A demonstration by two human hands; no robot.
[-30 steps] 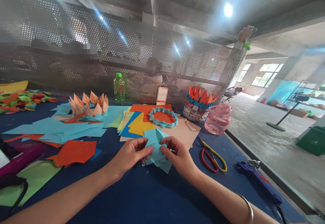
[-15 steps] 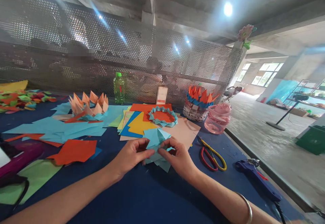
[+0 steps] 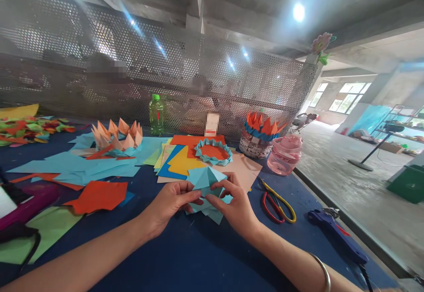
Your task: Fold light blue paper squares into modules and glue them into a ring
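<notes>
A light blue sheet of folded paper (image 3: 206,180) is held up between both hands at the middle of the view. My left hand (image 3: 177,200) pinches its lower left side with thumb and fingers. On the right edge, my right hand (image 3: 233,199) grips it, fingertips bent over the paper. Under the hands lie more light blue sheets (image 3: 213,211), partly hidden. Just beyond is a zigzag blue paper ring (image 3: 213,161) on orange paper. Scissors (image 3: 276,203) with one red and one yellow handle rest to the right of my right hand.
Left stands a peach paper crown (image 3: 117,138) on blue sheets, near an orange piece (image 3: 102,197). A green bottle (image 3: 156,115), a basket with orange points (image 3: 255,144), a pink jar (image 3: 284,157) and a blue glue gun (image 3: 338,234) surround the workspace. A perforated metal panel (image 3: 182,71) rises behind.
The folded blue paper has turned and spread, its right point now reaching farther right. My left fingers shifted inward and my right fingers moved up along the edge.
</notes>
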